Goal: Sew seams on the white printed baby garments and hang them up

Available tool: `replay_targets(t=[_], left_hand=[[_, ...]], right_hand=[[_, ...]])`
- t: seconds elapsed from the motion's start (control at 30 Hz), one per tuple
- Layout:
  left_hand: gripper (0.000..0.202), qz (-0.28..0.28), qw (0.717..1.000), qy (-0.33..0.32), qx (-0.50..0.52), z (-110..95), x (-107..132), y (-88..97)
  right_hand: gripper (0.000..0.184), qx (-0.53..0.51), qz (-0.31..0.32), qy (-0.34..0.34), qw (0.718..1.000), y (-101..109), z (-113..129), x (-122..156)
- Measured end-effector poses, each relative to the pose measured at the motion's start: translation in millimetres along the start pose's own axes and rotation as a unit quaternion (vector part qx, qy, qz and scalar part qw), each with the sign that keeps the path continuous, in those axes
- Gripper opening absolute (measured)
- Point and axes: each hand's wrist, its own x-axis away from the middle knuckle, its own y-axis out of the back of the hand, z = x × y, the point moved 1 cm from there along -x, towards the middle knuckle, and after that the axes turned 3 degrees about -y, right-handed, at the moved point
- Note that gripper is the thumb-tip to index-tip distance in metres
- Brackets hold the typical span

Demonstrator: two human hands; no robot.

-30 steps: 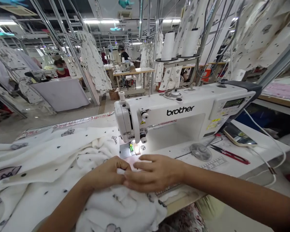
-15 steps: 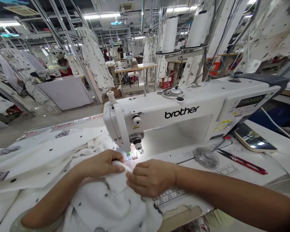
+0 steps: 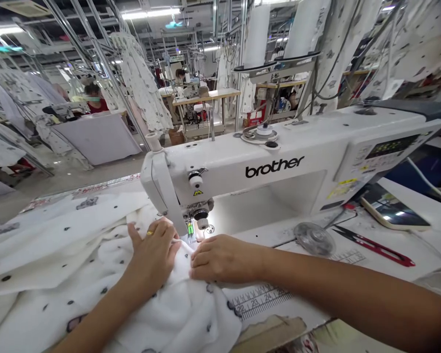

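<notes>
White fabric with dark spots (image 3: 180, 304) lies bunched in front of a white sewing machine (image 3: 224, 181) and spreads over the table to the left. My left hand (image 3: 156, 247), with a ring on one finger, pinches a fold of it just left of the needle area. Close by on the right, my right hand (image 3: 216, 260) grips the same cloth edge with its fingers pressed together. Between the hands, the edge runs up toward the lit presser foot (image 3: 191, 229). Whether the cloth lies under the foot I cannot tell.
Red thread snips (image 3: 375, 245), a clear round disc (image 3: 314, 239) and a phone (image 3: 395, 206) lie right of the machine. A printed ruler (image 3: 260, 299) runs along the table front. Thread cones (image 3: 257, 37) stand behind. A co-worker (image 3: 95, 98) sits far left.
Both hands have moved the cloth edge slightly up toward the presser foot. My left hand has turned, its back and ring now showing. The camera view has shifted a little.
</notes>
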Motion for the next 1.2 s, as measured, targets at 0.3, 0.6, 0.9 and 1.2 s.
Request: replay_targets(t=[0.3, 0.6, 0.9, 1.2], left_hand=[[0.011, -0.094, 0.989, -0.104, 0.052, 15, 4, 10.0], [0.015, 0.145, 0.98, -0.052, 0.129, 11, 12, 24.1], [0.009, 0.168, 0.978, -0.005, 0.125, 18, 16, 29.5], [0.013, 0.109, 0.97, -0.003, 0.219, -4, 4, 19.3]], right_hand=[[0.016, 0.007, -0.005, -0.009, 1.0, -1, 0, 0], [0.018, 0.022, -0.012, 0.023, 0.999, 0, 8, -1], [0.017, 0.004, -0.034, 0.023, 0.999, -3, 14, -1], [0.018, 0.054, -0.08, 0.065, 0.993, -3, 18, 1]])
